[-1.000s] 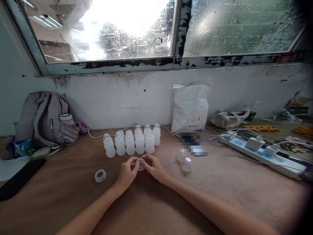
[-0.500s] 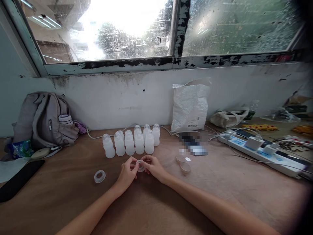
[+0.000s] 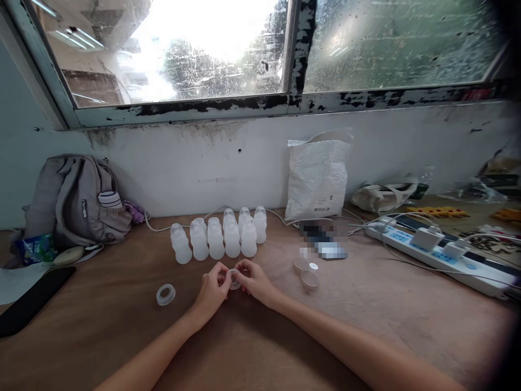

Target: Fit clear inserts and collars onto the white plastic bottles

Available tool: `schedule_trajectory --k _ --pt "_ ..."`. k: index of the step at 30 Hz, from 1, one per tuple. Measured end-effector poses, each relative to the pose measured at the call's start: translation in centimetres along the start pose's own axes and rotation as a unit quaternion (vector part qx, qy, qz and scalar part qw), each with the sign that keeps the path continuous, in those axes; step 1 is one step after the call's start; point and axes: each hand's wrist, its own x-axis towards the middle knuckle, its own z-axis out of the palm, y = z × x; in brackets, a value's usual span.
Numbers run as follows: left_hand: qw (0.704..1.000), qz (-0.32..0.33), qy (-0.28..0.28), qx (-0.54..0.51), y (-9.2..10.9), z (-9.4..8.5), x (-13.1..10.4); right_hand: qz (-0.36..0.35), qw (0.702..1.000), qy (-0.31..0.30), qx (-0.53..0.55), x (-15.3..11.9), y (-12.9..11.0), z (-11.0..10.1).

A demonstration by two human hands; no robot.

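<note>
My left hand (image 3: 210, 291) and my right hand (image 3: 255, 281) meet at the middle of the wooden table (image 3: 260, 347), both pinching a small clear round plastic piece (image 3: 234, 279) between the fingertips. Just beyond them stand several white translucent bottles (image 3: 222, 237) in a cluster. A white threaded ring (image 3: 165, 294) lies on the table to the left of my left hand. Two clear caps (image 3: 307, 274) lie to the right of my right hand.
A grey backpack (image 3: 75, 200) leans on the wall at far left, with a black phone (image 3: 30, 300) in front of it. A white plastic bag (image 3: 317, 176) stands at the back. A white power strip (image 3: 437, 252) with plugs and cables runs along the right.
The hands stay together on the small clear piece, fingers shifting slightly around it. The view has drifted a little; nothing else moved.
</note>
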Motion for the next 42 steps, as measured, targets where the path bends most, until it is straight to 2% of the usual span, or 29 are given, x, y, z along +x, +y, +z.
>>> schedule_trajectory --k 9,14,17,24,31,37,42 --pt "1.0 0.016 0.003 0.025 -0.17 0.05 0.08 -0.022 1.0 0.005 -0.017 -0.13 -0.15 -0.01" --pt "0.999 0.029 0.013 0.012 -0.06 -0.16 0.14 -0.015 1.0 0.004 0.018 -0.18 -0.11 0.01" --pt "0.999 0.046 0.01 -0.005 -0.07 -0.21 0.19 -0.039 0.999 -0.002 0.029 -0.37 -0.31 0.01" --pt "0.998 0.051 0.018 0.034 -0.52 -0.18 0.29 -0.08 0.996 0.011 -0.046 -0.62 -0.55 0.02" --pt "0.998 0.041 0.023 0.042 -0.35 -0.16 0.32 -0.099 0.993 0.018 -0.069 -0.63 -0.66 0.04" --pt "0.998 0.042 0.027 0.042 -0.69 0.04 0.36 -0.106 0.991 0.026 -0.073 -0.6 -0.2 0.08" --pt "0.998 0.04 0.027 0.03 -0.56 0.06 0.28 -0.088 0.993 0.03 -0.078 -0.78 -0.75 -0.09"
